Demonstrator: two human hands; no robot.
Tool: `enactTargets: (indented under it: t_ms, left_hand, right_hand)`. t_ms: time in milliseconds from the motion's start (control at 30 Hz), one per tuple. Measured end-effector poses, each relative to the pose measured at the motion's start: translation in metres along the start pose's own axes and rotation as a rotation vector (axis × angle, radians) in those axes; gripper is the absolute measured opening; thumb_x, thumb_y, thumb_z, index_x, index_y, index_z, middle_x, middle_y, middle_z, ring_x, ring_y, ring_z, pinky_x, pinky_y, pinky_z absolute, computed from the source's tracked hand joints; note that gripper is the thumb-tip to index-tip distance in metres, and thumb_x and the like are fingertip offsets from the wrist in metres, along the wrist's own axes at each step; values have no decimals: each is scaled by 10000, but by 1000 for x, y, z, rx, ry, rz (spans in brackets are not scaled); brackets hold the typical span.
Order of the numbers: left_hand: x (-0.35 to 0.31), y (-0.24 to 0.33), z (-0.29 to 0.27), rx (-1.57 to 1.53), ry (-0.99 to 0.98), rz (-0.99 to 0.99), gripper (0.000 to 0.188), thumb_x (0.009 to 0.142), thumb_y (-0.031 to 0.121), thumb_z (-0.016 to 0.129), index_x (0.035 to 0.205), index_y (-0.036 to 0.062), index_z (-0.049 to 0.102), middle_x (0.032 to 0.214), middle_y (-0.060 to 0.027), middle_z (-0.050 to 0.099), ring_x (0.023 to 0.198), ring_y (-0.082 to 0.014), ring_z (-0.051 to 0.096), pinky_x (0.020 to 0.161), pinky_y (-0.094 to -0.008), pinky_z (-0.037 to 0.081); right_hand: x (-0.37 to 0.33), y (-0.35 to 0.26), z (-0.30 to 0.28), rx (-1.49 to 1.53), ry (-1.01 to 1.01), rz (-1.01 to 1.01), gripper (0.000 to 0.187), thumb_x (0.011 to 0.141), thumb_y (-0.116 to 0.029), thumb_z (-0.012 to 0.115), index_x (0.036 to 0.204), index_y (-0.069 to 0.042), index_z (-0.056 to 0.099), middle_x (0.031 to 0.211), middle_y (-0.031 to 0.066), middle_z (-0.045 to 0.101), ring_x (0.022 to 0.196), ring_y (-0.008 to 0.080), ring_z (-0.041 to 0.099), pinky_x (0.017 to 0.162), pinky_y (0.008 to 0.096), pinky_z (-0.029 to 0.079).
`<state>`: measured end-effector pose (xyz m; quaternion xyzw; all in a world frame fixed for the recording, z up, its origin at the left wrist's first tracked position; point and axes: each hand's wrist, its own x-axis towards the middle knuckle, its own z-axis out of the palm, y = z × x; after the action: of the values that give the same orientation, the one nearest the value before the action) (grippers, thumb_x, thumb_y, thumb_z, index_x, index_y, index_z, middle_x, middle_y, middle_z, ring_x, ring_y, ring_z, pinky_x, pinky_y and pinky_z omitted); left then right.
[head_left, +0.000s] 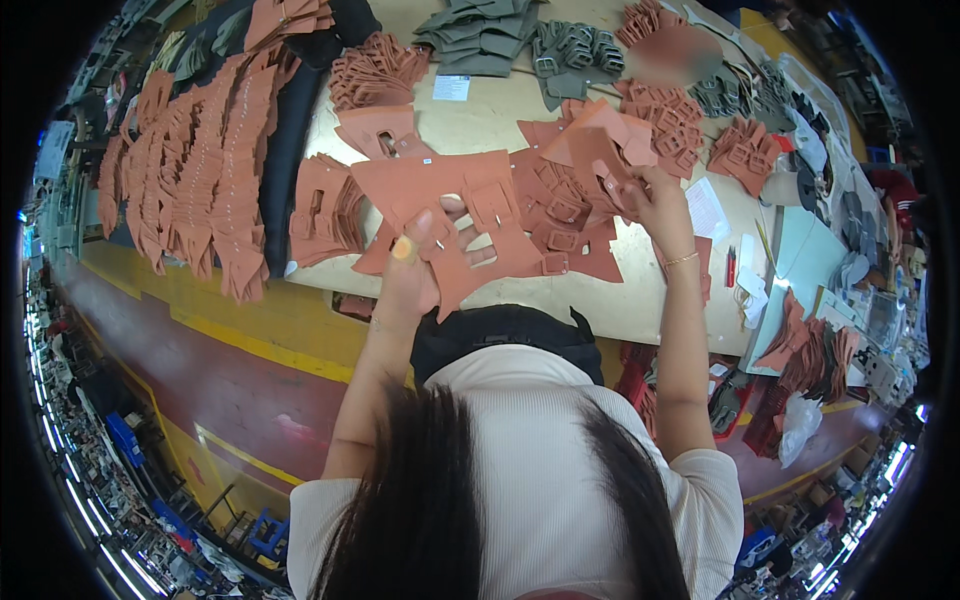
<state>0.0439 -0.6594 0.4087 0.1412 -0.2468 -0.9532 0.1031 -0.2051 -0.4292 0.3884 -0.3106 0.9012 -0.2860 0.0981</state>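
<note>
My left hand (408, 272), with a yellow wrap on the thumb, grips a terracotta leather-like cut piece (430, 190). The thumb lies on top, and the other fingers show through its cut-outs from below. A strap with a covered buckle (490, 202) lies across that piece. At the right, my right hand (662, 205) pinches the edge of another terracotta piece (598, 165), which is lifted and tilted over a pile. Beneath it are several similar buckled pieces (562, 205), partly hidden. A stack of slotted terracotta pieces (325, 212) lies left of my left hand.
Long rows of terracotta pieces (205, 165) hang over the left side. Grey-green stacks (480, 35) and buckled straps (575, 55) lie at the back. On the right are a paper sheet (707, 208), a red pen (731, 268) and a pale blue board (805, 255).
</note>
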Motion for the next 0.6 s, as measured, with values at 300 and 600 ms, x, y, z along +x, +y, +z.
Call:
enactTargets:
  t_ms: [300,600]
  left_hand:
    - [6,-4,-1,-104,124,-27,885,879,708,370,1370,-28,331,1410,-201,379,1265,-383,420,947,-636,415]
    - [-8,-4,24,-81,-93,79,894,858,685,463,1422,19,268,1362,-171,430,1300,-404,384,1007,-543,435]
  right_hand:
    - [-43,-107,-59,984,-124,-13,269,904,-118,637,1129,19,586,938,24,627,813,78,596,698,221,486]
    - [-70,-132,2,1063,-414,120,278,911,-144,640,1117,21,555,1009,60,635,888,100,609,780,252,504]
